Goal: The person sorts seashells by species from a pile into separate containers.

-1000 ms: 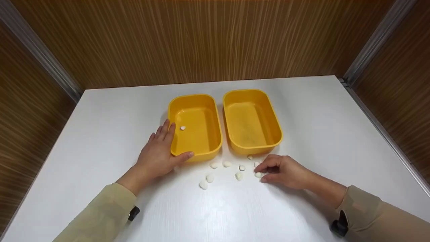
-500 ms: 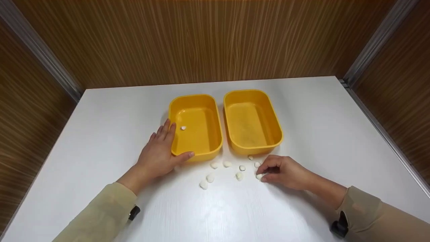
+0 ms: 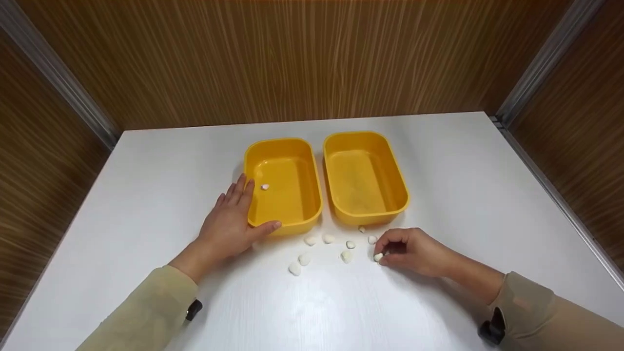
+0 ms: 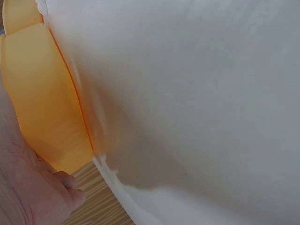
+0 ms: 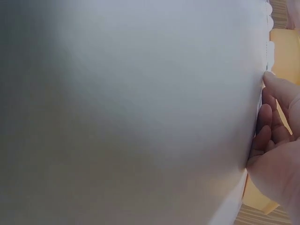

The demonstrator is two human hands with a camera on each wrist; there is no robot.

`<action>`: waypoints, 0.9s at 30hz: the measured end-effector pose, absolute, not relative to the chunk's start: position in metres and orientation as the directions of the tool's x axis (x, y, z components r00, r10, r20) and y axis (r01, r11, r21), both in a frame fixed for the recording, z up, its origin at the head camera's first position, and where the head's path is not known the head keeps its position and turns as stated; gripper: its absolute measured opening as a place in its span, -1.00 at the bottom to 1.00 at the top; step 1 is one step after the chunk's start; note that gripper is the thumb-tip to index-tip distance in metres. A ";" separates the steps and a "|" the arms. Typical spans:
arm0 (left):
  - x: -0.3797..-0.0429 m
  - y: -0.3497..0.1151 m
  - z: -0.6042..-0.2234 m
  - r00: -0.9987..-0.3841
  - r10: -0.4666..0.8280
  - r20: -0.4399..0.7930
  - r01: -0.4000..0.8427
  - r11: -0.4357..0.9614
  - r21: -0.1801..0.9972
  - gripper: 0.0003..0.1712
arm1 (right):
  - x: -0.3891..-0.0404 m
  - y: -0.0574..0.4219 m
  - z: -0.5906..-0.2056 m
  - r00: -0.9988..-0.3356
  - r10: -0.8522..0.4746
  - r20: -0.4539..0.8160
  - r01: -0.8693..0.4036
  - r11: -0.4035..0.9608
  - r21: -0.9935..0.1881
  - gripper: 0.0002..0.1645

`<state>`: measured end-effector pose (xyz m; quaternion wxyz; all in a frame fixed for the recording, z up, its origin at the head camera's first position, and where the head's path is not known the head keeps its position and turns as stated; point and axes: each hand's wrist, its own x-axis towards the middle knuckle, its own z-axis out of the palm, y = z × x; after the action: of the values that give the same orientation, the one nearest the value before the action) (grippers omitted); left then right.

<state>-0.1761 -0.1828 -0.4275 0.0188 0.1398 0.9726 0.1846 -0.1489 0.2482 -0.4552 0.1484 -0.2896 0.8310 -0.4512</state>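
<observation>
1. Hands, head view: the left hand (image 3: pixel 226 229) is released, its fingers extended and resting against the left rim of the left box (image 3: pixel 290 197), with the thumb at the near rim. The right hand (image 3: pixel 417 253) is grasping a white piece (image 3: pixel 378 257) between thumb and fingertip, low over the tabletop (image 3: pixel 243 312), near the right box (image 3: pixel 358 180).

2. Same view, around them: both boxes are yellow and stand just beside each other with a narrow gap. One small piece (image 3: pixel 264 187) lies inside the left box, close to the left fingers. Eight loose pieces (image 3: pixel 346 256) are scattered on the tabletop in front of the boxes — one right by the right box's near wall, another just beyond the right fingertips. Brown wood-grain panels (image 3: pixel 292 58) rise behind and at both sides.

3. Left wrist view: the left hand shows at the lower left, beside a yellow box wall; a wood-grain patch is below.

4. Right wrist view: thumb and curled fingers are at the tabletop's edge — the grasped piece cannot be made out — with yellow behind them.
</observation>
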 end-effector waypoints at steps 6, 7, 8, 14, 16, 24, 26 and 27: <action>-0.177 -0.182 -0.429 -0.962 0.274 0.003 0.256 0.896 0.364 0.47 | -0.148 0.247 -0.453 -0.759 -0.648 0.062 -0.417 0.410 -0.811 -0.82; -0.177 -0.182 -0.429 -0.962 0.273 0.000 0.254 0.897 0.363 0.47 | -0.148 0.247 -0.453 -0.756 -0.651 0.064 -0.422 0.412 -0.808 -0.82; -0.177 -0.182 -0.429 -0.962 0.272 -0.003 0.253 0.897 0.362 0.47 | -0.148 0.247 -0.452 -0.753 -0.654 0.068 -0.432 0.414 -0.801 -0.82; -0.178 -0.182 -0.429 -0.962 0.273 -0.005 0.253 0.897 0.362 0.47 | -0.145 0.245 -0.448 -0.735 -0.667 0.120 -0.514 0.433 -0.740 -0.80; -0.178 -0.182 -0.428 -0.962 0.274 -0.004 0.254 0.898 0.360 0.47 | -0.146 0.245 -0.446 -0.728 -0.673 0.131 -0.533 0.436 -0.725 -0.78; -0.179 -0.181 -0.428 -0.962 0.272 -0.009 0.251 0.900 0.358 0.46 | -0.147 0.247 -0.443 -0.711 -0.694 0.113 -0.555 0.455 -0.696 -0.74; -0.179 -0.181 -0.429 -0.962 0.274 -0.002 0.255 0.897 0.362 0.46 | -0.148 0.248 -0.443 -0.702 -0.700 0.132 -0.581 0.455 -0.675 -0.74; -0.180 -0.181 -0.429 -0.961 0.275 0.003 0.257 0.895 0.364 0.45 | -0.148 0.248 -0.444 -0.698 -0.702 0.141 -0.592 0.455 -0.666 -0.75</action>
<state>-0.1796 -0.1812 -0.4287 0.0245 0.1367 0.9731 0.1836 -0.1485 0.2484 -0.4440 0.0771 -0.3808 0.8493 -0.3574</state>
